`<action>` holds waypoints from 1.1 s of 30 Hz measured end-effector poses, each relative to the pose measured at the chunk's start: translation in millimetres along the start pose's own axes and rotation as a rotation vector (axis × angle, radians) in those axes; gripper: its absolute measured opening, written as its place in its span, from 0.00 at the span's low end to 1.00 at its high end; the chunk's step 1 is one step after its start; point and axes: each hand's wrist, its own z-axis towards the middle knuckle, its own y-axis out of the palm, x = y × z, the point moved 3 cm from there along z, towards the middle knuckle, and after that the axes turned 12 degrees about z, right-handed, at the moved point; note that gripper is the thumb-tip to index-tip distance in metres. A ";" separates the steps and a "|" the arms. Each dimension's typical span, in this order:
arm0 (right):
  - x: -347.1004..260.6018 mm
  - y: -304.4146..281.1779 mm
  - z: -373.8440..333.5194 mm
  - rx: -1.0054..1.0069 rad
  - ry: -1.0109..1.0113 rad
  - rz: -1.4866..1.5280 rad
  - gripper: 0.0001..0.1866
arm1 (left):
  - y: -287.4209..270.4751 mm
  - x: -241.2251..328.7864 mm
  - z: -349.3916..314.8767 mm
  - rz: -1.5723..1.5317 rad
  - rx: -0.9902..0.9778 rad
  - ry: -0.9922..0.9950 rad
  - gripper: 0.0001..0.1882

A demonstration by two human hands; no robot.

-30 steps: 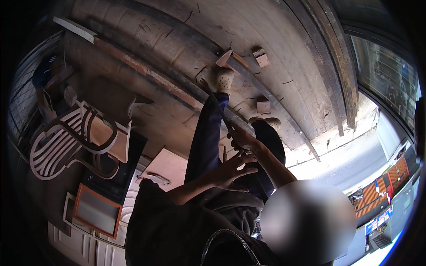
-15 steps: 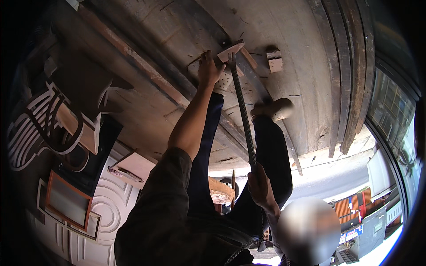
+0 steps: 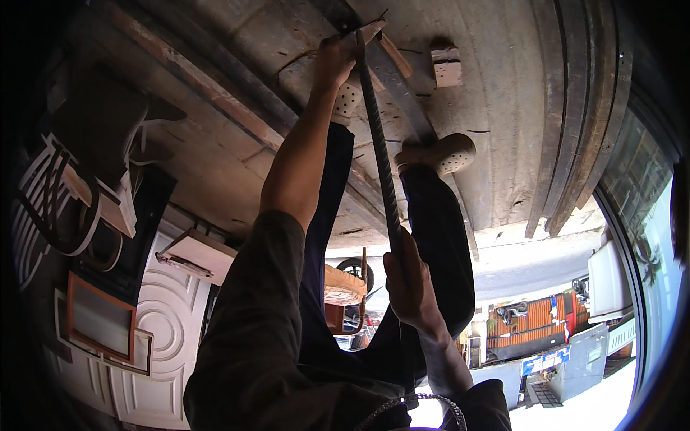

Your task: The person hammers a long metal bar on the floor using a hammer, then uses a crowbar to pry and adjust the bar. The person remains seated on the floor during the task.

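My right hand is wrapped round the lower part of a long, ribbed dark steel bar. The bar slants up and away between my legs. Its far tip lies against a small pale wooden block. At the block's left end, my left hand is closed, its fingers bent and partly hidden. The block rests across a dark plank on the floor, with a narrow wooden strip beside it. My feet, in light perforated clogs, stand near the plank.
Another wooden block lies to the right on the concrete floor. Long dark beams run along the right side, and a worn plank crosses at left. Chairs, a framed panel and a white door stand at left.
The whole view has shifted, so floor and feet sit higher. My left hand now meets the block's end more closely. My right hand still grips the bar, which has swung slightly left.
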 end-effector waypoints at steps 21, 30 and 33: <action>-142.9 7.4 38.3 -0.011 0.636 0.096 0.34 | -7.7 -21.0 0.5 -0.220 -0.114 -0.078 0.32; -183.9 44.3 45.4 0.184 0.822 0.262 0.34 | -25.2 -12.2 -0.2 -0.191 -0.358 -0.053 0.43; -186.1 50.1 47.9 0.198 0.834 0.217 0.33 | -24.3 -15.9 0.0 -0.259 -0.352 -0.116 0.43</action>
